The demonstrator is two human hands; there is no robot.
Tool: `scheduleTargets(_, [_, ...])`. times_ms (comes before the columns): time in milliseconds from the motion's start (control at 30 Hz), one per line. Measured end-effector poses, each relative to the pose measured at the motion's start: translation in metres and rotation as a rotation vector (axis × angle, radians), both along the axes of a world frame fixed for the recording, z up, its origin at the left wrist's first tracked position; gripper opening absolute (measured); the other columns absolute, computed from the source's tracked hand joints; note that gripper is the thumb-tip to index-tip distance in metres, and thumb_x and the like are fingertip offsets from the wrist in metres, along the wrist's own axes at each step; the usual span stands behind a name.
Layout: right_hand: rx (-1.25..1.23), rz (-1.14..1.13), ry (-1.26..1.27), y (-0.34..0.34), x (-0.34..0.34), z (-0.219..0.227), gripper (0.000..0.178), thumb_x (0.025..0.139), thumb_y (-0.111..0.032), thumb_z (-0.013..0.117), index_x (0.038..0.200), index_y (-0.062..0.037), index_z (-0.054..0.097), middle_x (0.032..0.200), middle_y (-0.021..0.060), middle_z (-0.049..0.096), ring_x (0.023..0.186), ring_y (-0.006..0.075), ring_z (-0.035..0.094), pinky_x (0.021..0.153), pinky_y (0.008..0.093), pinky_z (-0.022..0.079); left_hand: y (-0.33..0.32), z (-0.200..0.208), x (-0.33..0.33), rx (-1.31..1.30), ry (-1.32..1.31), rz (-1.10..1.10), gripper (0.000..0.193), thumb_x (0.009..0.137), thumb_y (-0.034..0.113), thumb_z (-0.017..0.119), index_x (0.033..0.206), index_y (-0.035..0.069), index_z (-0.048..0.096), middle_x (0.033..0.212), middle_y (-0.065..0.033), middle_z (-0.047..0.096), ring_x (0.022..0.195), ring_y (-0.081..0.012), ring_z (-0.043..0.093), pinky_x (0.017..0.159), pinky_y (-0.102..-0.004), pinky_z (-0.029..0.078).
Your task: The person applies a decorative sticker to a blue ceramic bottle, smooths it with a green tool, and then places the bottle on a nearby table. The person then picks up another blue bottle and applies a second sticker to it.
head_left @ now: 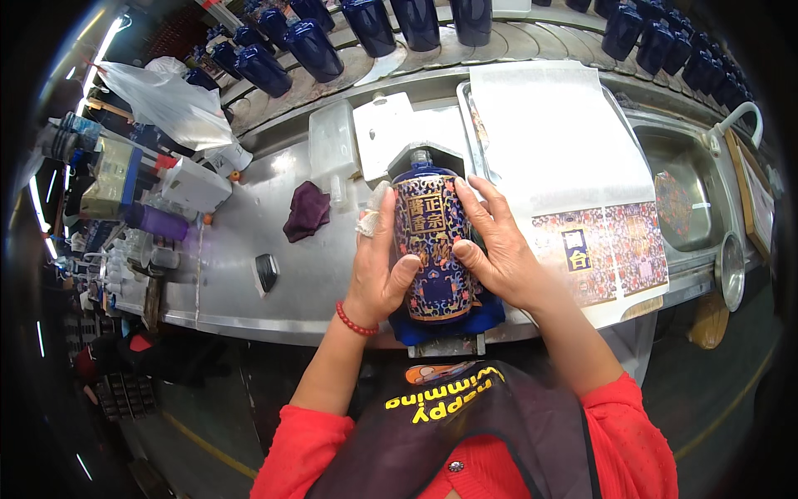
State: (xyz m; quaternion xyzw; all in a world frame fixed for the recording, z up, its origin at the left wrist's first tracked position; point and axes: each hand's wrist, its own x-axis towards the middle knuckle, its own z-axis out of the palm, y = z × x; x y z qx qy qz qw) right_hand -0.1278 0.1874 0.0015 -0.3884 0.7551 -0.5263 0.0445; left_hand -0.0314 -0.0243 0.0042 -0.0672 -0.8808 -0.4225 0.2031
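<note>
A dark blue glass bottle lies on its back in front of me, its neck pointing away. A colourful floral decal with gold-edged panels wraps its front. My left hand is pressed along the bottle's left side, fingers nearly straight and thumb over the front. From the right, my right hand holds the other side, its thumb and fingers resting on the decal. A whitish wrap shows by the left fingertips. Beneath the bottle's base is a blue cloth on a metal support. The bottle's underside is hidden.
Printed decal sheets on white paper lie to the right, beside a steel sink. A purple cloth, a small black object and a clear plastic box sit left. Blue bottles line a conveyor behind.
</note>
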Motion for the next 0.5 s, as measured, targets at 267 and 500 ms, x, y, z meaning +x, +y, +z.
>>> scheduleTargets(267, [-0.001, 0.012, -0.018, 0.0007, -0.0054, 0.0026, 0.073, 0.103, -0.050, 0.056, 0.158, -0.0063, 0.037, 0.155, 0.0304, 0.033, 0.139, 0.0456, 0.042, 0.115, 0.0478, 0.037, 0.0000, 0.0005, 0.0007, -0.004, -0.017, -0.002, 0.090, 0.102, 0.057, 0.049, 0.158, -0.009, 0.025, 0.157, -0.0291, 0.039, 0.148, -0.0424, 0.034, 0.125, -0.0514, 0.013])
scheduleTargets(500, [0.015, 0.015, 0.007, -0.0051, -0.0099, 0.0004, 0.076, 0.103, -0.051, 0.055, 0.157, -0.0019, 0.035, 0.153, 0.0312, 0.036, 0.141, 0.0460, 0.040, 0.118, 0.0467, 0.034, 0.0006, 0.0016, 0.0011, 0.011, -0.025, 0.004, 0.090, 0.102, 0.057, 0.050, 0.158, -0.009, 0.026, 0.157, -0.0292, 0.038, 0.148, -0.0423, 0.034, 0.125, -0.0508, 0.014])
